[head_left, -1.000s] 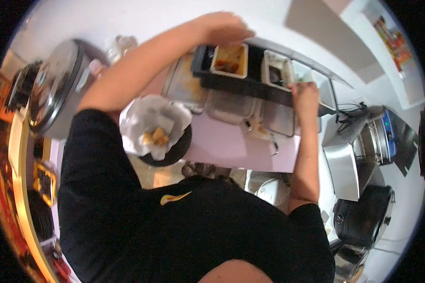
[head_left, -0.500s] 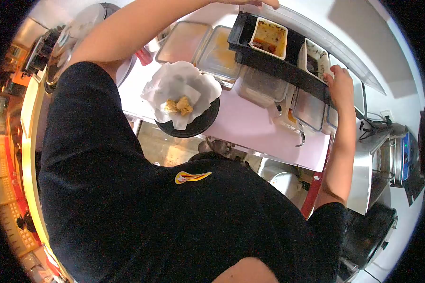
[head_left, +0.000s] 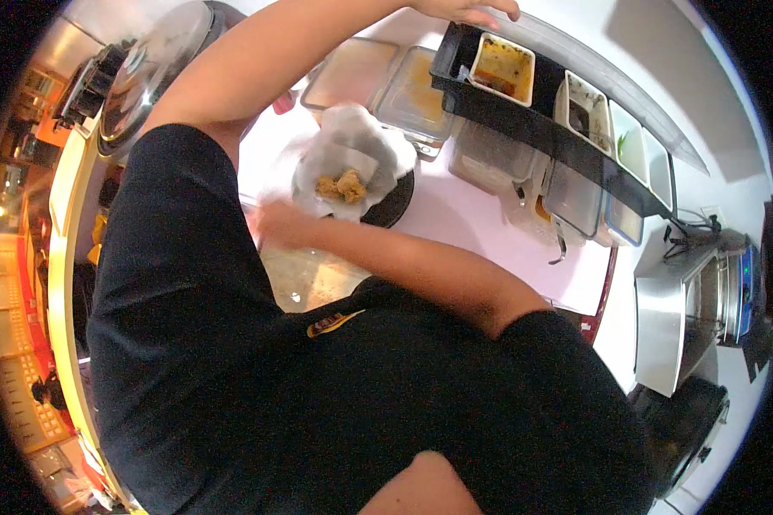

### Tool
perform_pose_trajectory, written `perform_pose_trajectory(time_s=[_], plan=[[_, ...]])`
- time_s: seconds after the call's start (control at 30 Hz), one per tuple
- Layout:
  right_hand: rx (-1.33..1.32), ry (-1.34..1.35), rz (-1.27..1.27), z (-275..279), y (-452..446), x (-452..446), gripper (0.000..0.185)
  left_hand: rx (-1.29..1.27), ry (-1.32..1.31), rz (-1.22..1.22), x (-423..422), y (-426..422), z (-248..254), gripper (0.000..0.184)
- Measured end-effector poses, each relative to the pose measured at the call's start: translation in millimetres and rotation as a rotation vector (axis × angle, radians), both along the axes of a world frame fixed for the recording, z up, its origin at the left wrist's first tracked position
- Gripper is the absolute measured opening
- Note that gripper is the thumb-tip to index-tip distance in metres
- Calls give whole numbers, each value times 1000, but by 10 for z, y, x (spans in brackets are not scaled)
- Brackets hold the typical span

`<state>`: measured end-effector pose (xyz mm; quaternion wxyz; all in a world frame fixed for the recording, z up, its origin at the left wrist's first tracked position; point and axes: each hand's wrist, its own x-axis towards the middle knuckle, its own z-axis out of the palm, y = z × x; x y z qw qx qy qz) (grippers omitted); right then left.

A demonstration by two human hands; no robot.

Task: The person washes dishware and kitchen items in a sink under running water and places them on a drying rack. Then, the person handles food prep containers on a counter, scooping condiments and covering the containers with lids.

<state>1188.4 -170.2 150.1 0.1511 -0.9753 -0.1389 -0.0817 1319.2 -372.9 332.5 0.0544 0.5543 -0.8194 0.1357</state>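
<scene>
My left hand is at the top of the view, fingers on the raised clear lid behind a long black tray. Across my body reaches my right arm; its hand is smeared by motion at the near left side of a black bowl. White paper lines this bowl, and golden-brown fried pieces lie on it. Inside the tray sit a white tub with yellow-orange residue, another with dark contents, and one holding a bit of green.
Several lidded plastic containers, among them a clear one, stand in front of and below the tray. A metal handle sticks out there. Left is a large round glass lid; right, a steel appliance.
My right hand has left the white tub in the tray and swung left across my body to the paper-lined bowl. My left hand stays by the clear lid. The whole view has shifted slightly.
</scene>
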Motion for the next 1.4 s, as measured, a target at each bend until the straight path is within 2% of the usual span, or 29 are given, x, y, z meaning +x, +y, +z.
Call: perform_pose_trajectory(time_s=[0.03,0.1,0.2,0.27,0.33,0.37,0.47,0.57,0.6,0.63,0.73,0.8,0.83,0.87,0.9,0.93,1.0,1.07,1.13,1.2,1.27,1.4], plan=[[314,190,392,135,174,-103,33,-6,-3,-6,-13,0,-11,31],[451,-387,190,189,309,-210,29,32,-55,80,-37,79,32,32],[607,-67,220,165,-30,-147,27,2,-34,63,-55,161,-3,34],[588,-246,126,-65,-350,-153,13,8,-37,56,-41,170,-5,36],[465,-107,-35,-133,-721,-185,12,-19,-41,35,-19,155,-66,34],[512,-180,-97,-125,-918,-204,11,-20,-30,39,-9,152,-91,34],[650,-414,-280,16,-1452,-353,10,-89,-77,21,15,140,-122,32],[730,-273,-487,519,-1878,-796,9,-47,-75,132,-70,158,-86,31],[722,-279,-542,633,-2047,-951,9,8,-90,199,-136,187,-80,33],[695,-299,-578,709,-2240,-1094,9,-36,-69,115,-96,183,-138,33],[282,-528,-795,933,-2815,-1517,11,-193,18,80,-107,119,-196,31],[-125,-554,-923,1022,-3236,-1674,16,-264,36,42,-163,76,-179,30],[-134,-555,-938,1035,-3394,-1716,16,-313,26,116,-199,60,-172,28],[-164,-403,-990,1036,-3548,-1748,20,-363,16,193,-233,41,-157,27],[-194,-253,-1036,1039,-3667,-1754,25,-350,14,193,-265,20,-137,27],[-201,-258,-1047,1030,-3739,-1731,25,-358,14,181,-288,-4,-123,27],[-12,-52,-973,978,-3818,-1666,32,-321,-14,258,-313,-45,-161,27],[-52,-61,-970,1004,-3862,-1608,33,-419,-91,242,-169,-161,-403,30],[-132,79,-1030,1045,-3871,-1564,31,-509,-171,222,-96,-215,-459,33],[-149,56,-1015,1076,-3863,-1561,30,-334,-51,343,-13,-276,-466,33],[-172,34,-997,1121,-3864,-1550,28,-357,-3,315,87,-382,-458,31],[-102,-225,-896,1173,-3789,-1542,21,-502,39,294,200,-543,-474,23]])
